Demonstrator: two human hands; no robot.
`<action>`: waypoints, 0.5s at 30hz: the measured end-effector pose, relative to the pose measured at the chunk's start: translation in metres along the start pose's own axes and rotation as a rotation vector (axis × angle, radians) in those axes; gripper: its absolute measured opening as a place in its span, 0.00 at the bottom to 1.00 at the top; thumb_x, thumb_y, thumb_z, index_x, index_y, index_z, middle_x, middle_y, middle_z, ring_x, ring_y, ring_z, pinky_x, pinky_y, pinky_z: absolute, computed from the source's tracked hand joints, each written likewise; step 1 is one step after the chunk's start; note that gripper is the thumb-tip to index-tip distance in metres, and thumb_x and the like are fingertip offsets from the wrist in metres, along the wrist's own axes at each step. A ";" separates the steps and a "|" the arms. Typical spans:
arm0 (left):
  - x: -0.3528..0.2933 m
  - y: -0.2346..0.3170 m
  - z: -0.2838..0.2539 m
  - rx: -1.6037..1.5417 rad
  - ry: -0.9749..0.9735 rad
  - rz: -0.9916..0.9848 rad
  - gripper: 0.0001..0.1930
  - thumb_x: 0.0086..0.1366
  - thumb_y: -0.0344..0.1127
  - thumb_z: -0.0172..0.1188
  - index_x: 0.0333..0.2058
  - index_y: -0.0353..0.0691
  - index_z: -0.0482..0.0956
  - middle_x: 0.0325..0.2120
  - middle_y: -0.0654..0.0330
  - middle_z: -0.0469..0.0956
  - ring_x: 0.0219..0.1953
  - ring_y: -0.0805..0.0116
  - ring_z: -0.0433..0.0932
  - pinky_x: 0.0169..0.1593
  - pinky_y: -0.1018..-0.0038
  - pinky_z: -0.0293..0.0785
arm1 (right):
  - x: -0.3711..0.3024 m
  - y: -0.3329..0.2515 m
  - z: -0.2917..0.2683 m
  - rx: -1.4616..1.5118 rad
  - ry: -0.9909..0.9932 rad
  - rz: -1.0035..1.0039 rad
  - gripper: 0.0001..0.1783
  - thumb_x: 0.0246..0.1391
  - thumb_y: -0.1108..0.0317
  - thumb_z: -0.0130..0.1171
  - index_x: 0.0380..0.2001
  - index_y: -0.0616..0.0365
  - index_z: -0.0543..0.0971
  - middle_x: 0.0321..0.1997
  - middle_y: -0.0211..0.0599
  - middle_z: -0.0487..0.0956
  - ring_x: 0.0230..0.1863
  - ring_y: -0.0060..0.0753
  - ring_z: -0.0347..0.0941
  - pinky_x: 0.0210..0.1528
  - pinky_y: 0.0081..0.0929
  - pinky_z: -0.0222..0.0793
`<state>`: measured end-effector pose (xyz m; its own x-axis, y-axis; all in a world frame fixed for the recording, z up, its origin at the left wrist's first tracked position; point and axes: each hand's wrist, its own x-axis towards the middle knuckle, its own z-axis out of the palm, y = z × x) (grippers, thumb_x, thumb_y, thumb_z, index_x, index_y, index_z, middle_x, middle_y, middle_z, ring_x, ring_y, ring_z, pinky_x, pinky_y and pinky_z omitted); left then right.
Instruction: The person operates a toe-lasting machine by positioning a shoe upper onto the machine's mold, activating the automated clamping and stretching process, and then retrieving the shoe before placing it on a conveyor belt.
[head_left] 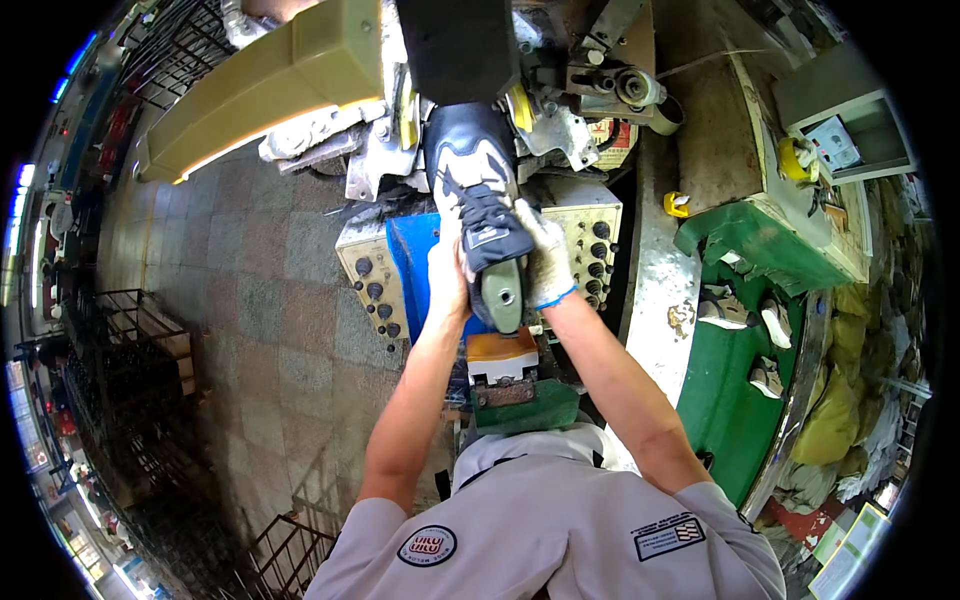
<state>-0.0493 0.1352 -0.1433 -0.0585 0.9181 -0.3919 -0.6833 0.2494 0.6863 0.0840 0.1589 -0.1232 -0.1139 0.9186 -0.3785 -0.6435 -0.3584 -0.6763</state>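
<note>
Black-and-white sneaker [483, 208] is on a green shoe last [503, 300], toe end at the machine's black block [457, 48], heel toward the wearer. Left hand [446, 278] is curled against its left side; right hand [544, 258], in a white glove with blue cuff, wraps the right side. Both have hold of it, fingers partly closed.

Risks, my judgement: uneven push could twist the heel and set the toe off-centre between the yellow pads [522, 108]; a slack grip could let the last slip; fingers too far forward could get pinched if machine parts close.

Hidden: toe tip is under the block, can't tell if clamped. Sole out of sight. Left fingertips mostly behind the shoe; glare leaves that hand's glove unclear. Machine top cut off.
</note>
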 end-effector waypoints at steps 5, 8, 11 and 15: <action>-0.005 0.008 0.003 0.019 -0.028 0.018 0.23 0.77 0.51 0.46 0.45 0.36 0.81 0.36 0.63 0.83 0.36 0.75 0.79 0.42 0.76 0.75 | 0.004 0.011 -0.006 -0.054 -0.043 -0.117 0.19 0.67 0.56 0.58 0.48 0.62 0.82 0.44 0.32 0.83 0.42 0.22 0.77 0.46 0.23 0.73; 0.000 0.016 -0.007 0.172 -0.007 0.015 0.24 0.77 0.51 0.48 0.45 0.35 0.82 0.38 0.63 0.83 0.37 0.76 0.79 0.43 0.76 0.74 | 0.003 0.017 -0.004 0.068 -0.051 -0.064 0.18 0.67 0.58 0.58 0.48 0.61 0.82 0.44 0.32 0.84 0.41 0.23 0.78 0.46 0.24 0.75; -0.002 0.023 -0.003 0.259 0.043 -0.001 0.23 0.76 0.52 0.48 0.44 0.37 0.82 0.35 0.64 0.82 0.34 0.75 0.78 0.41 0.76 0.72 | 0.002 0.025 -0.003 0.235 -0.073 0.007 0.18 0.67 0.57 0.59 0.49 0.61 0.81 0.45 0.33 0.83 0.42 0.24 0.79 0.45 0.25 0.76; -0.002 0.026 -0.004 0.360 0.102 -0.001 0.23 0.77 0.50 0.47 0.45 0.34 0.81 0.36 0.63 0.81 0.36 0.74 0.77 0.43 0.76 0.71 | 0.004 0.031 -0.006 0.263 -0.082 0.011 0.19 0.67 0.56 0.59 0.49 0.61 0.81 0.45 0.33 0.83 0.42 0.23 0.79 0.46 0.24 0.76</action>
<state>-0.0698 0.1384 -0.1271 -0.1427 0.8869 -0.4393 -0.3848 0.3592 0.8502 0.0675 0.1500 -0.1493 -0.1759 0.9292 -0.3251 -0.8151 -0.3227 -0.4811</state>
